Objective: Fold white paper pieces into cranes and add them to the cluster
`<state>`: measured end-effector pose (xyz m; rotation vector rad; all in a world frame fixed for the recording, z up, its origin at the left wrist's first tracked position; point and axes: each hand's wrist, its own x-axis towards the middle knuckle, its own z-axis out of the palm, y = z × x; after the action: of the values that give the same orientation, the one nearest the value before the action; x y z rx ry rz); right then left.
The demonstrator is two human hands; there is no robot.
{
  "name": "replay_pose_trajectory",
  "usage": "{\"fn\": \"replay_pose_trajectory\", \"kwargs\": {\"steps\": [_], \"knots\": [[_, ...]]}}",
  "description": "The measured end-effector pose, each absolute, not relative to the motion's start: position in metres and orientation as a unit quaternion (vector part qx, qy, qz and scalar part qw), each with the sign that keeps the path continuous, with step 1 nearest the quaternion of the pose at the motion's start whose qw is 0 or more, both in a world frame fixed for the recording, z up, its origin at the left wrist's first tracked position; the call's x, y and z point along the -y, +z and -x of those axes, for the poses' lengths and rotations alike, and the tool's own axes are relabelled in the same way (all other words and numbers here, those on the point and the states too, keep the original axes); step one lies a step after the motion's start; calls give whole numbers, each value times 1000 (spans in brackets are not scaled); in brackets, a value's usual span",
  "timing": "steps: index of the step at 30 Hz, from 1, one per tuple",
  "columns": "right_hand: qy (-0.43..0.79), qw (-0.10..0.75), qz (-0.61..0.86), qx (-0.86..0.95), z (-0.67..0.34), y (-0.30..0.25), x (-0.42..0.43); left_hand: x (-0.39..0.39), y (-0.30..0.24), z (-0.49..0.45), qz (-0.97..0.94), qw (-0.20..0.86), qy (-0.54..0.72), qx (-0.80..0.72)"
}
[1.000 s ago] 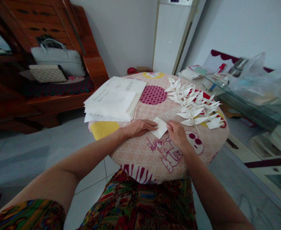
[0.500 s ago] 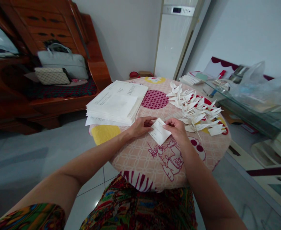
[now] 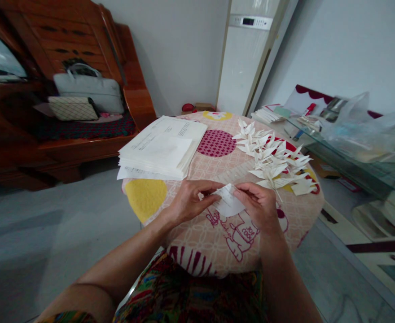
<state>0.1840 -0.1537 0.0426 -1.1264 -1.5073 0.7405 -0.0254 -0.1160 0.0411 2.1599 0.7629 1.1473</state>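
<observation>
A small folded piece of white printed paper [image 3: 229, 204] is held between my two hands above the cloth-covered round table [image 3: 197, 242]. My left hand [image 3: 194, 199] pinches its left edge between thumb and fingers. On the opposite edge, my right hand [image 3: 258, 202] grips the paper with its thumb on the near face. Beyond my right hand lies a heap of folded white paper cranes [image 3: 268, 154]. A thick stack of printed sheets [image 3: 160, 143] rests on the far left part of the table, past my left hand.
To the right stands a glass-topped cabinet [image 3: 339, 166] with plastic bags [image 3: 355, 130] and a pile of papers [image 3: 268, 113]. A wooden bench [image 3: 140, 98] with a grey handbag [image 3: 106, 94] is at the left. Behind the table is a tall white air conditioner [image 3: 241, 67].
Both hands have come nearer to me with the folded paper, and the paper has tilted. My fingers now cover more of its upper edges.
</observation>
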Motion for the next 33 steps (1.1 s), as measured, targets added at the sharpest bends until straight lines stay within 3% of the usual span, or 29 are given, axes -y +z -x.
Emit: {"fn": "replay_pose_trajectory", "kwargs": {"steps": [11,24,33], "knots": [[139,541,437,704,-177,57,185,142,52,25,-849,159,440,-244],[116,507,450,726,-173,76,194,147,63,26,-872,63,425,-233],[111,508,437,734,-174,75,188,146,64,26,-875,73,413,-242]]}}
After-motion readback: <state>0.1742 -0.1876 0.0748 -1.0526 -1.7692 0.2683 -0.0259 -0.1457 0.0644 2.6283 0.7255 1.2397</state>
